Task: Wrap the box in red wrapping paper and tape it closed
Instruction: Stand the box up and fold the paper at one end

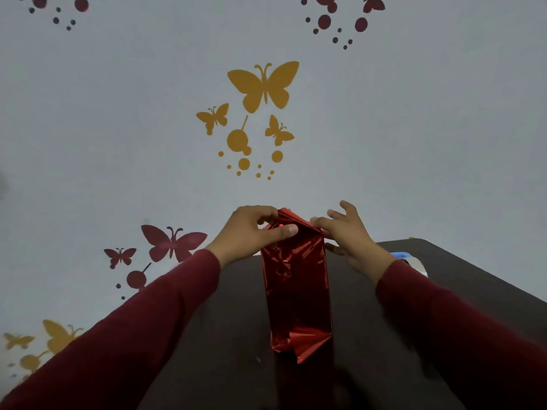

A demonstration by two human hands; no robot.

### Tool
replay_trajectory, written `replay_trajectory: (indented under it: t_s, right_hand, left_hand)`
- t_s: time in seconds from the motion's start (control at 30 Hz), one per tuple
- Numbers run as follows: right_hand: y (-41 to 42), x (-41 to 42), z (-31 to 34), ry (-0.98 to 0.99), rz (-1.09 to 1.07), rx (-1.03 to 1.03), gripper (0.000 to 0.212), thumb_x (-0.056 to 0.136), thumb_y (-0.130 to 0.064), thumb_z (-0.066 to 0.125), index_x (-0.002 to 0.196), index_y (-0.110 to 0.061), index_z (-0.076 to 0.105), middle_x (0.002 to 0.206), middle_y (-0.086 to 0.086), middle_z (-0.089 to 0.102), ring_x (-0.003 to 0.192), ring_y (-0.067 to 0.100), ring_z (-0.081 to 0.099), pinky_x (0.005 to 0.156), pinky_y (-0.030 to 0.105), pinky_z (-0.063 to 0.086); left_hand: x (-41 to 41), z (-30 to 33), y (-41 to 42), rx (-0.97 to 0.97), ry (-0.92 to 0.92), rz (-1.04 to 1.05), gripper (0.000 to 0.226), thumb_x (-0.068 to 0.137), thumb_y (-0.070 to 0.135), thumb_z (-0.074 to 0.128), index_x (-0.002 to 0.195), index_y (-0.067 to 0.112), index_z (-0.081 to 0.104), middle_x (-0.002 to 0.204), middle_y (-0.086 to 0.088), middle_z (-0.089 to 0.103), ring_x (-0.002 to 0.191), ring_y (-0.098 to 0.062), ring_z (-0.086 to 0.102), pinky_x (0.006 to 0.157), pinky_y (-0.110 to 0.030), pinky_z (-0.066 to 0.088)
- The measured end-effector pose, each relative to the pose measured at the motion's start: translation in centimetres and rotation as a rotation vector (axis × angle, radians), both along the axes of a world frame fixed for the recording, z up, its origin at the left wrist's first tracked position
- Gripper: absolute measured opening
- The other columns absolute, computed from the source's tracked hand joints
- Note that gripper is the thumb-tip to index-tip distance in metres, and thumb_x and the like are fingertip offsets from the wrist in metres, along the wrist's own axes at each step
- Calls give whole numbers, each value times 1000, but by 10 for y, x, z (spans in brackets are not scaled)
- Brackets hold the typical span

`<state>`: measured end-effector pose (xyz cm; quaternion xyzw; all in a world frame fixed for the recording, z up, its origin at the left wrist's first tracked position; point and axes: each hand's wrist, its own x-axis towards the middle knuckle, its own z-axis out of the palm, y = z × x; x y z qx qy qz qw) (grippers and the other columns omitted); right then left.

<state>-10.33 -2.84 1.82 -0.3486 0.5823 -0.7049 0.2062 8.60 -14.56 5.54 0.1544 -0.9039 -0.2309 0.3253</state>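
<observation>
A long box covered in shiny red wrapping paper (297,288) lies lengthwise on the dark table (225,335), its far end near the table's back edge. My left hand (254,232) pinches the folded paper at the far end between thumb and fingers. My right hand (349,235) lies against the right side of that same end, fingers spread and fairly straight, pressing the paper flap. At the near end the paper is folded into a loose pointed flap (305,344). The box itself is hidden under the paper.
A tape roll with a blue part (410,260) sits on the table to the right, behind my right wrist. A grey wall (118,128) with butterfly stickers rises straight behind the table's far edge.
</observation>
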Motion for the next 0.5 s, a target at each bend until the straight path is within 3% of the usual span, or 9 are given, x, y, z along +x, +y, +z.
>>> replay_trajectory:
  t_s: [0.07, 0.17, 0.2, 0.3, 0.37, 0.5]
  right_hand:
    - [-3, -1, 2, -41, 23, -8, 98, 87, -13, 79, 161, -35, 19, 160, -5, 42, 108, 13, 68, 91, 39, 52]
    - [-3, -1, 3, -73, 37, -4, 99, 87, -4, 76, 161, -35, 19, 161, -5, 41, 111, 16, 69, 90, 39, 53]
    - [-2, -1, 2, -78, 39, -4, 98, 88, -3, 75, 161, -35, 19, 161, -4, 41, 111, 16, 69, 88, 38, 53]
    - [-1, -3, 3, -65, 40, 5, 95, 90, -3, 73, 161, -35, 19, 161, -5, 41, 111, 14, 68, 88, 39, 53]
    - [-2, -4, 3, -45, 41, 21, 92, 92, -7, 73, 161, -36, 19, 162, -7, 40, 110, 13, 68, 98, 44, 51]
    - [-1, -2, 4, 18, 52, 67, 94, 90, -41, 78, 161, -40, 17, 162, -11, 40, 112, 10, 64, 110, 53, 44]
  left_hand:
    - [-11, 6, -2, 43, 41, -35, 18, 89, 46, 77, 91, 28, 81, 88, 10, 76, 90, 0, 66, 82, -11, 47]
    - [-26, 14, -12, 203, 105, -66, 18, 90, 38, 78, 88, 21, 81, 90, -2, 79, 90, -20, 74, 87, -32, 60]
    - [-31, 15, -17, 220, 107, -60, 17, 89, 37, 79, 90, 20, 82, 92, -1, 79, 91, -18, 74, 85, -30, 60]
    - [-39, 14, -23, 210, 82, -2, 17, 86, 37, 83, 89, 20, 81, 101, 8, 77, 91, 1, 66, 68, -9, 50]
    - [-44, 9, -29, 325, 87, -8, 23, 83, 34, 85, 91, 14, 80, 101, 2, 79, 90, -5, 71, 68, -9, 54]
    - [-50, -3, -34, 421, 66, 28, 25, 76, 34, 91, 86, 13, 81, 90, -4, 79, 86, -23, 76, 82, -33, 61]
